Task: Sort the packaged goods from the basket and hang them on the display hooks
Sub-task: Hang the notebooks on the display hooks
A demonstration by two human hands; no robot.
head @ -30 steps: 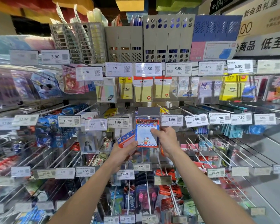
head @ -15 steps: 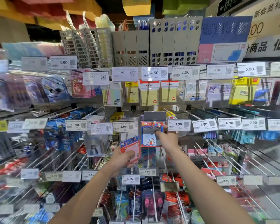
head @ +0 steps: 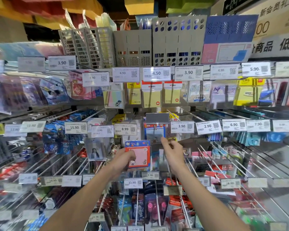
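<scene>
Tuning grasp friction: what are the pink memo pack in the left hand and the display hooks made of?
Pink memo pack: likely a paper pad in clear glossy film, going by the faint sheen on its face. Display hooks: thin bright rods with glints, probably plated steel wire.

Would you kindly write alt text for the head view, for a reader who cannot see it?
A left hand holds a red-and-pink notepad pack before crowded stationery hooks, while the right hand reaches to a blue-bordered pack hanging under a grey tag.
</scene>
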